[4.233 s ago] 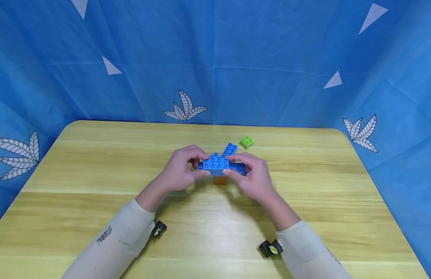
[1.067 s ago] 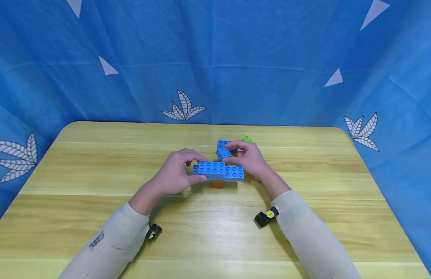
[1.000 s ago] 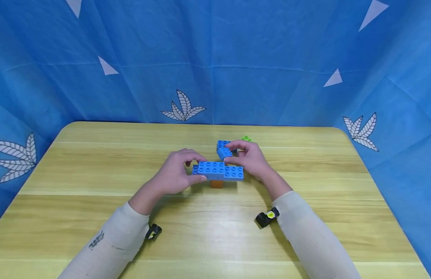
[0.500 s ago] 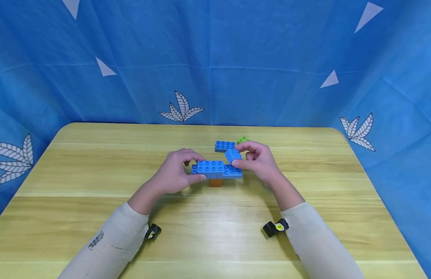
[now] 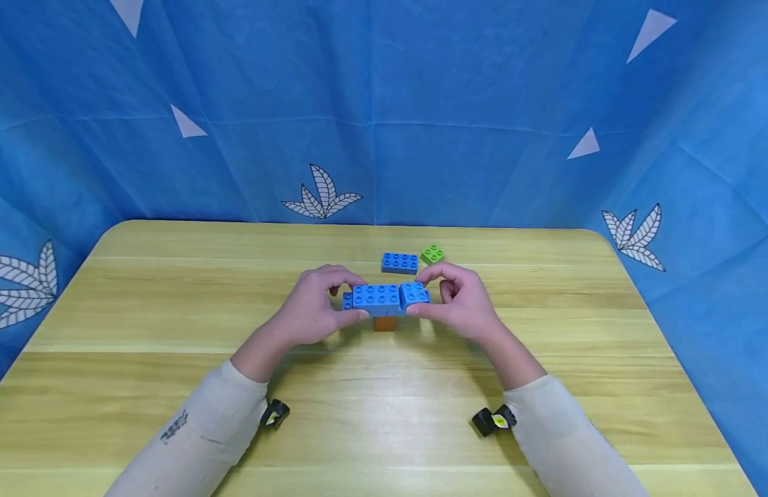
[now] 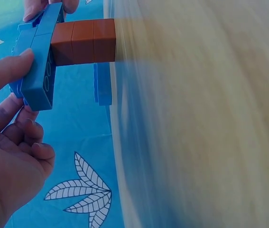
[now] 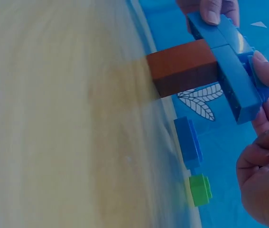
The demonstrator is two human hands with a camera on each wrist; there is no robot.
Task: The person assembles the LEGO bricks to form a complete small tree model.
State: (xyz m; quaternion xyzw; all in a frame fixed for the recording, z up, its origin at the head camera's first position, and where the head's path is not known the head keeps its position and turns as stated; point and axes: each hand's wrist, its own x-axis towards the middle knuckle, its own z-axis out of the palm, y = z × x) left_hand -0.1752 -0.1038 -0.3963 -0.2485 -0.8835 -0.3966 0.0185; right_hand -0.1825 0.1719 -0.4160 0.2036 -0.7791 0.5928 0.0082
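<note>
A brown brick column [image 6: 83, 42] stands on the table, topped by a crosswise layer of blue bricks [image 7: 238, 85]. On that layer's middle sits a blue eight-stud brick [image 5: 375, 297]. My left hand [image 5: 315, 307] grips the left part of this blue top, thumb in front and fingers behind. Between thumb and index finger, my right hand [image 5: 461, 300] pinches a small blue four-stud brick [image 5: 412, 293] over the layer's right end. The small brick looks slightly tilted, close beside the eight-stud one. Its underside is hidden.
Behind the build, a loose blue brick [image 5: 399, 262] lies on the wooden table [image 5: 191, 276]. To its right is a small green brick [image 5: 432, 255]. A blue patterned cloth [image 5: 371, 103] hangs along the far edge.
My right hand has left the eight-stud brick, taken the small blue brick from behind the build and brought it over the right end. The loose blue brick behind has turned. My left hand keeps its grip.
</note>
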